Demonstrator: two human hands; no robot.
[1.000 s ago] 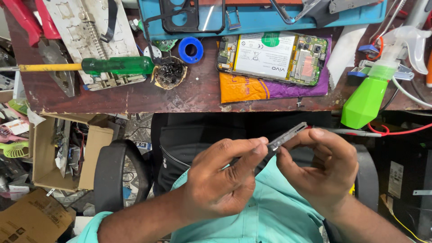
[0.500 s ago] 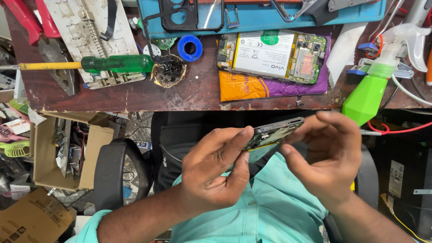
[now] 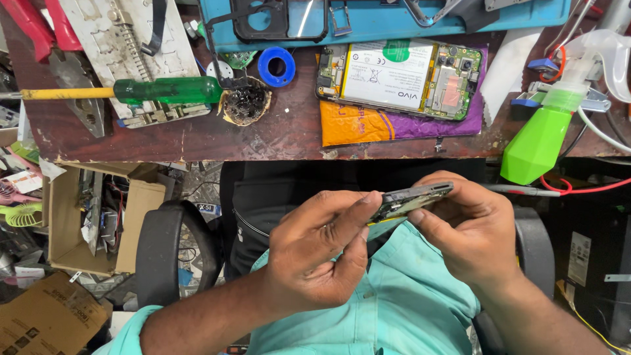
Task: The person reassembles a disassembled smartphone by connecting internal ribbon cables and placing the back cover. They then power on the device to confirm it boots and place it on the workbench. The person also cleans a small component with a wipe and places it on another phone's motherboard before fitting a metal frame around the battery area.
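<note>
Head view: both hands up over the lap, below the table [image 3: 197,141] edge, sharing one part: a thin phone frame piece [image 3: 413,199], dark grey with a yellowish strip showing on its lower edge. It's seen nearly edge-on, so what's on its flat side can't be made out.

Long axis runs left-low to right-high, tilted slightly up toward the right hand [image 3: 470,233]. Right hand carries it: fingers curled round the far end and back, thumb pressed under the near edge, closed on the part. Left hand [image 3: 319,253] meets it at the lower-left end: forefinger and thumb pinched together right at that tip, other fingers folded in. Whether the left fingers also hold a small tool there, cannot tell. So the part lies up and to the right of the left fingertips, and the right hand has most of it.

On the table, well apart from the hands: an opened smartphone [image 3: 399,77] with battery and boards exposed, lying on an orange and purple pouch [image 3: 368,126]. Left of it, a blue tape roll [image 3: 277,66], a small pot of dark flux or paste [image 3: 245,105], and a green-handled screwdriver [image 3: 164,91] with a yellow shaft. Blue tray [image 3: 539,14] at the table's far side. Green spray bottle [image 3: 542,135] stands at the right edge.

Left of the chair, an open cardboard box [image 3: 141,197] of scrap parts on the floor.
</note>
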